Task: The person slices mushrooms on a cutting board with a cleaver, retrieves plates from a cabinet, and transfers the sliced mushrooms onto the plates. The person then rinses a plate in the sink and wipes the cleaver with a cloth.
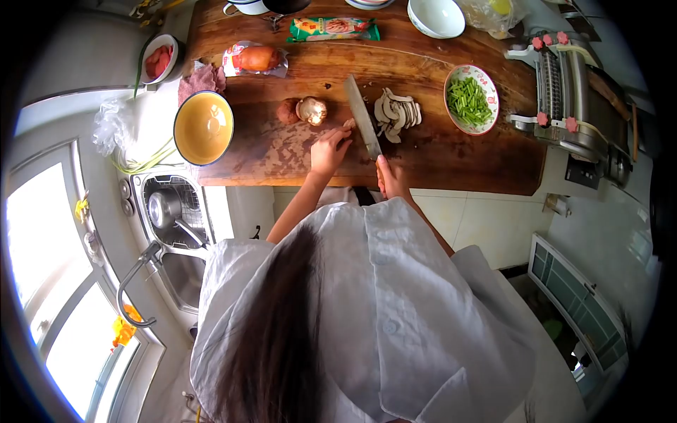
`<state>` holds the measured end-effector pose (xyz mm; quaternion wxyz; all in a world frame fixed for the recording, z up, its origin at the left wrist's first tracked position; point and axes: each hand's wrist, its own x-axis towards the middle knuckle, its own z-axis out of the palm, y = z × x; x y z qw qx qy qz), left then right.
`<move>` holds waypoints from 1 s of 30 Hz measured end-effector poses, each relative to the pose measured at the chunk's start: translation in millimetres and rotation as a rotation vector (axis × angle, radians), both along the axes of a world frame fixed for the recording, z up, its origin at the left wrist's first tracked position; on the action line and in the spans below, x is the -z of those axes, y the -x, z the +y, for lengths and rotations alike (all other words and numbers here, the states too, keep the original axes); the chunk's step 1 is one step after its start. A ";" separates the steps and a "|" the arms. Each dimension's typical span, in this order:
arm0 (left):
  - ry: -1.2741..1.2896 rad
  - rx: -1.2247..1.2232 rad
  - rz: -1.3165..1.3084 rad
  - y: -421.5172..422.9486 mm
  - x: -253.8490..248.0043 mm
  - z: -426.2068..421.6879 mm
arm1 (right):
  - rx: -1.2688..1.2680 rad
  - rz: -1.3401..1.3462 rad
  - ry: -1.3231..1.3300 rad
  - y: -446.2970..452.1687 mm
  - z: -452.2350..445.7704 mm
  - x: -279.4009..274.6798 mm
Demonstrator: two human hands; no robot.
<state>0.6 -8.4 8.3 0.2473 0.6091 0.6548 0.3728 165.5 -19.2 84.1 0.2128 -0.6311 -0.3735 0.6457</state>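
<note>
My right hand (pixel 390 176) is closed round the handle of a large knife (pixel 361 116), whose blade points away from me over the wooden table. Just left of the blade, my left hand (pixel 330 150) has its fingertips on a small brownish piece (pixel 350 123), probably mushroom, partly hidden by the fingers. Pale mushroom slices (pixel 397 113) lie in a loose pile right of the blade. Two whole mushrooms (pixel 311 111) rest on the wood to the left, one showing its pale underside.
A bowl of chopped greens (pixel 471 100) stands right, near a metal roller machine (pixel 564 99). An empty yellow bowl (pixel 204 128) is at the left edge. Behind lie a green packet (pixel 333 29), a wrapped sausage (pixel 255 58) and a white bowl (pixel 436 17). The sink (pixel 185 278) is lower left.
</note>
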 end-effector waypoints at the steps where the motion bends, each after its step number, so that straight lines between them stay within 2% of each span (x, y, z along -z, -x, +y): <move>1: 0.029 -0.003 -0.006 0.1 -1.0 -0.3 | 0.002 -0.001 0.000 -1.0 -1.4 0.7; 4: -0.042 -0.005 0.033 0.0 -0.2 0.7 | -0.020 0.024 -0.018 -5.8 -2.4 4.6; 7: -0.025 -0.012 0.022 -0.2 1.5 1.5 | -0.120 -0.077 -0.082 -8.8 -6.3 16.8; 9: -0.034 -0.012 0.019 0.1 3.3 1.3 | -0.177 -0.174 -0.245 -7.1 -8.0 25.4; 10: -0.041 -0.001 0.028 0.8 3.8 1.7 | -0.258 -0.321 -0.252 -5.8 -7.4 30.4; 15: -0.029 0.010 0.042 0.6 1.2 1.8 | -0.124 -0.223 -0.325 16.9 2.7 49.4; 17: -0.048 0.025 0.064 1.2 0.6 2.2 | -0.007 -0.079 -0.339 20.2 14.8 56.5; 21: -0.049 0.081 0.061 4.1 -6.4 2.2 | 0.065 0.149 -0.104 11.0 18.9 26.3; 23: -0.062 0.090 0.048 3.1 -5.7 0.6 | 0.030 0.139 -0.120 0.7 14.9 19.2; 25: -0.072 0.079 0.029 2.3 -0.4 -0.2 | -0.022 0.065 0.066 -5.7 11.2 9.9; 30: -0.040 0.071 -0.016 3.4 0.6 -1.6 | -0.004 0.037 0.023 -2.2 -1.0 5.7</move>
